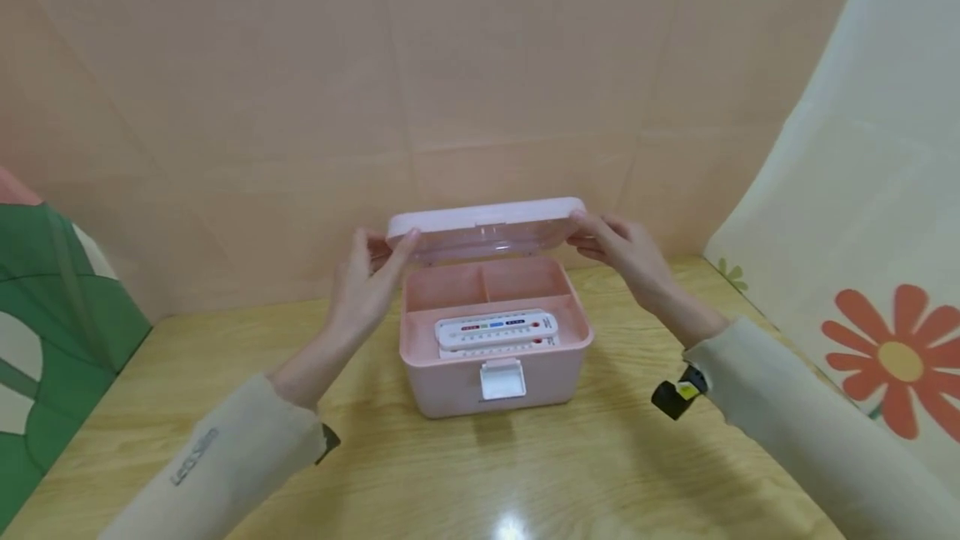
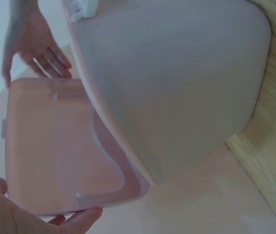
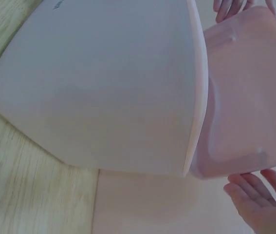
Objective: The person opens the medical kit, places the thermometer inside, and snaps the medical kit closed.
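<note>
A pink storage box stands on the table, its hinged lid raised and tilted back over the rear edge. My left hand pinches the lid's left end between thumb and fingers. At the opposite end, my right hand grips the lid's right corner the same way. Inside the front compartment lie two white thermometers, one partly covering the other. A white latch hangs on the box's front. Both wrist views show the lid held at its two ends beside the box wall.
Two smaller compartments lie behind the front one. Wood-grained table surrounds the box. A pinkish cloth backdrop rises behind, and a flower-printed cloth stands at the right. A black wrist device hangs under the right sleeve.
</note>
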Motion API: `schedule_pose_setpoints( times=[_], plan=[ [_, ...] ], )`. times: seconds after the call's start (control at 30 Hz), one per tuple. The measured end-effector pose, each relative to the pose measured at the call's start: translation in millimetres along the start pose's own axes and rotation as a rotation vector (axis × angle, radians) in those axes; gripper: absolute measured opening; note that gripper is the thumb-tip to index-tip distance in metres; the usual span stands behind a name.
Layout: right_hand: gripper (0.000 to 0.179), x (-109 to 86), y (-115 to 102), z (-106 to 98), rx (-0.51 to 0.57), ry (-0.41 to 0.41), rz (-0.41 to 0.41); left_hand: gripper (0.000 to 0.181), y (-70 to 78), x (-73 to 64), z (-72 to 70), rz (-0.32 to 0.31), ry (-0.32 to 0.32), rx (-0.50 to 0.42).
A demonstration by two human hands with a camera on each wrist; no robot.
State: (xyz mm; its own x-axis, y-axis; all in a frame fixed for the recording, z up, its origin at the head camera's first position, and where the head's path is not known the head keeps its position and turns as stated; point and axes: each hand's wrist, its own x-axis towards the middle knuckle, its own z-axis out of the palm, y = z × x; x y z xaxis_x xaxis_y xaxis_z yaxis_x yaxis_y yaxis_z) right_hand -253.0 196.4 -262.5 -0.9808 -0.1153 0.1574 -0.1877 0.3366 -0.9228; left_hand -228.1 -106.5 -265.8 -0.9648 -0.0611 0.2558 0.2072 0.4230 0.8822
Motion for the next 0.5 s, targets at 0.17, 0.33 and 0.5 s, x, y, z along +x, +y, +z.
schedule_pose_setpoints(
  times=[0.17, 0.33, 0.5],
  plan=[
    [0.059, -6.1, 4.7, -3.9, -0.027, -0.024, -0.022, 0.061, -3.4, -4.5, 0.0, 0.011, -0.023, -0.028],
    [0.057, -9.5, 7.0, -6.7, -0.017, -0.036, -0.047, 0.058, -5.0, -8.7, -1.1, 0.056, -0.026, -0.027],
    [0.058, -11.0, 9.1, -8.9, -0.049, -0.036, -0.048, 0.055, -6.8, -10.3, -3.2, 0.09, -0.033, -0.021]
  ],
)
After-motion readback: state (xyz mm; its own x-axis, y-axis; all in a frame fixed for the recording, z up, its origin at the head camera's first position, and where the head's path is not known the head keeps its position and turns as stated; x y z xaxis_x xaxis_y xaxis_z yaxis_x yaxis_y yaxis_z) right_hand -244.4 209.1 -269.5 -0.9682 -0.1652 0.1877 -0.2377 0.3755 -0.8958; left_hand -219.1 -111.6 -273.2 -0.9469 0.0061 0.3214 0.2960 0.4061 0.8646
